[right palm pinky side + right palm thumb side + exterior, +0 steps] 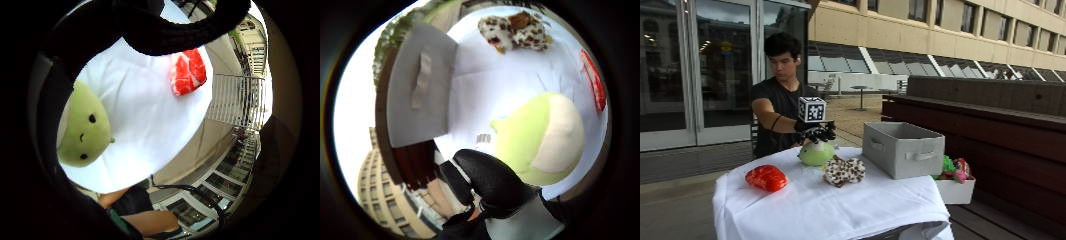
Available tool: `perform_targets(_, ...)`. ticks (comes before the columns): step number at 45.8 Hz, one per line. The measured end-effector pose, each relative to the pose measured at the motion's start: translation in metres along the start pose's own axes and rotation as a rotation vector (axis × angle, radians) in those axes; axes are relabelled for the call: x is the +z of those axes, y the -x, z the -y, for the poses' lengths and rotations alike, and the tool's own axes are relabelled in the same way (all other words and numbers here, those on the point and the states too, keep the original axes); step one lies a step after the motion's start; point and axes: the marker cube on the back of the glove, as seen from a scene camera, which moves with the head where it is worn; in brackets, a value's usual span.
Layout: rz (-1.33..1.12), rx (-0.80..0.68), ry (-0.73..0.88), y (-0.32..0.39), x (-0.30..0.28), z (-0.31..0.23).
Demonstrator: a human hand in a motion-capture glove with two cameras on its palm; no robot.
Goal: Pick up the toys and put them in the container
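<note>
A green round plush toy [816,154] with a small face sits on the white tablecloth [806,205] at the table's back. My gloved right hand [817,134] hovers right above it with the fingers spread and curved downward, at or just over its top, gripping nothing. Both palm views show the green plush [82,127] [540,140] close by, resting on the cloth. A red toy [766,178] [188,72] lies toward the table's left side. A brown-spotted plush [844,171] [516,29] lies in the middle. The grey fabric container [903,149] [420,90] stands at the right.
A white bin [953,190] holding several colourful toys sits just off the table's right edge, on a dark wooden bench [999,125]. Bare cloth lies along the table's front, and the person stands behind the table.
</note>
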Motion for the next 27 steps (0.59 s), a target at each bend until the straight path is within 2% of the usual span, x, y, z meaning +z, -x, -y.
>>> perform_targets(8, 0.078, -0.016, 0.060, 0.003, 0.031, 0.000)
perform_targets(18, 0.122, -0.064, 0.221, 0.012, 0.066, -0.008)
perform_targets(27, 0.010, -0.125, 0.321, 0.015, 0.084, -0.037)
